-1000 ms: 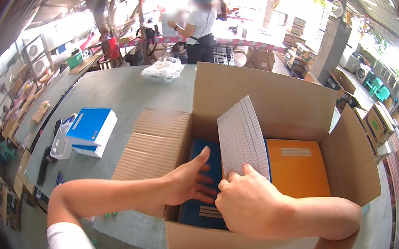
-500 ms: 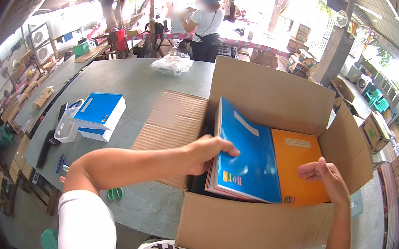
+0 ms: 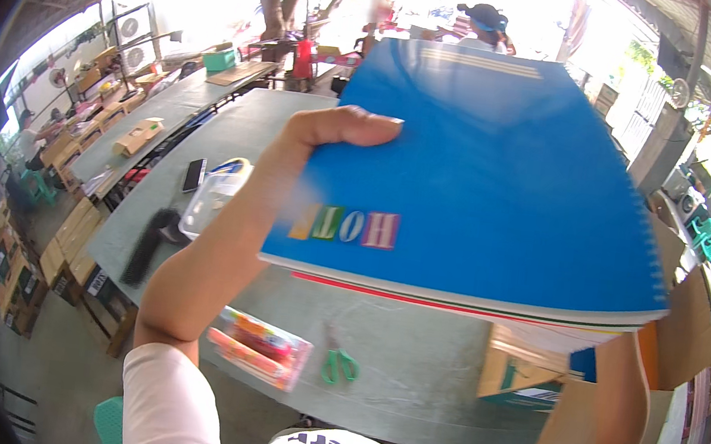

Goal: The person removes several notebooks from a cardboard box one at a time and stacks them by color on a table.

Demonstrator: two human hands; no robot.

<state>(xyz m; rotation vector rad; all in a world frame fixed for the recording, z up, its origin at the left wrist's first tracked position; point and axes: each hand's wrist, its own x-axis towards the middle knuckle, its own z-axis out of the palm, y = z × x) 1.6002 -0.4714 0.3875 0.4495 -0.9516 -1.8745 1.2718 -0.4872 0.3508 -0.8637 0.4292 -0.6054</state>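
My left hand (image 3: 339,129) grips the left edge of a stack of blue spiral-bound notebooks (image 3: 499,176), raised close to the camera with the thumb on the top cover. The stack fills most of the view. My right forearm (image 3: 618,406) rises from the lower right and disappears under the stack, so that hand is hidden. Below the notebooks, parts of an open cardboard box (image 3: 682,334) show on the grey-green table (image 3: 408,384).
Green-handled scissors (image 3: 339,363) and a pink packet of pens (image 3: 260,346) lie near the table's front edge. A clear plastic container (image 3: 211,198), a phone (image 3: 193,175) and a black object (image 3: 145,243) lie at the left. A person in a cap (image 3: 485,23) stands far behind.
The notebooks were in the box with both hands on them. Now the stack is lifted out, up to the camera, in my left hand; my right hand has gone beneath it.
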